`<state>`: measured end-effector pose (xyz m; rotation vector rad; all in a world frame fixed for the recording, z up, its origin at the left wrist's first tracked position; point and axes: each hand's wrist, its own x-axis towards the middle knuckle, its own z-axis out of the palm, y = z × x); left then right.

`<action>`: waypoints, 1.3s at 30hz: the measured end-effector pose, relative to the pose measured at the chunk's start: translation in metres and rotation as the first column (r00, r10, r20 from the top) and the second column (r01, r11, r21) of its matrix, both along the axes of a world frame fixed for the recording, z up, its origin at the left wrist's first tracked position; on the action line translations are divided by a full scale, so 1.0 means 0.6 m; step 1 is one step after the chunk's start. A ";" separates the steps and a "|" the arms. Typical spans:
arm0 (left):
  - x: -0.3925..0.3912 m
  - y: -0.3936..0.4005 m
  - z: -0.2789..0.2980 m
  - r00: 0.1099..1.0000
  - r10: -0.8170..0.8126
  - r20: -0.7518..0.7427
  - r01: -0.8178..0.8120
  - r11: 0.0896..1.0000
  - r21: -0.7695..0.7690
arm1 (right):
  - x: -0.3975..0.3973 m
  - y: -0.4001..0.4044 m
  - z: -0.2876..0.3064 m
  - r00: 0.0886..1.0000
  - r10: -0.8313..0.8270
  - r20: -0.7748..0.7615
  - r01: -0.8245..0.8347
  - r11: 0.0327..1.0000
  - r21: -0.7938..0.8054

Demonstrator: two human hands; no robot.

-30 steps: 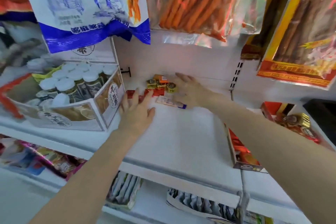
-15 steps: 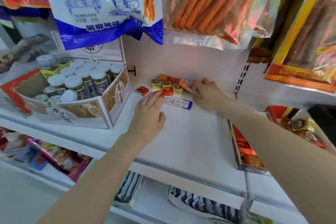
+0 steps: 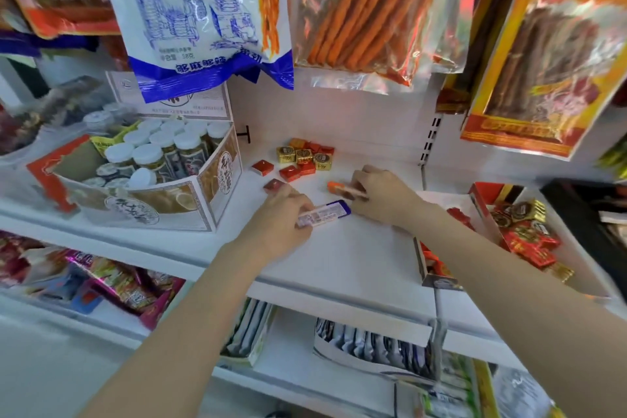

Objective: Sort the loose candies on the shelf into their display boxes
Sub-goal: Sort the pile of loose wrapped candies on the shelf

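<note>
Head view: a flat white-and-blue packet [image 3: 324, 214] is pinched at its near end by the left hand [image 3: 283, 218], low over the white shelf [image 3: 356, 258]. An orange-tipped stick packet [image 3: 346, 191] is gripped by the curled fingers of the right hand [image 3: 383, 195]. Loose red and gold candies [image 3: 302, 159] are clustered at the shelf's back, apart from both hands. A display box [image 3: 437, 276] of red and gold candies is located to the right; a box of white-capped jars [image 3: 163, 159] to the left.
</note>
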<state>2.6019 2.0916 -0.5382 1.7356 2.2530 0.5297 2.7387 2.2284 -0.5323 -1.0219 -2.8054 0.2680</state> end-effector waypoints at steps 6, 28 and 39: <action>0.014 -0.040 0.018 0.991 0.024 0.134 -0.016 0.998 -0.065 | 0.034 -0.026 -0.005 0.987 -0.001 -0.160 -0.022 0.990 -0.138; 0.353 0.083 0.089 0.908 -0.243 0.340 0.095 0.912 0.398 | 0.452 -0.051 0.085 0.536 -0.595 -0.599 0.579 0.775 -0.251; 0.531 0.156 0.061 0.900 -0.401 0.174 0.297 0.854 0.428 | 0.606 -0.010 0.046 0.620 -0.622 -0.478 0.701 0.713 -0.018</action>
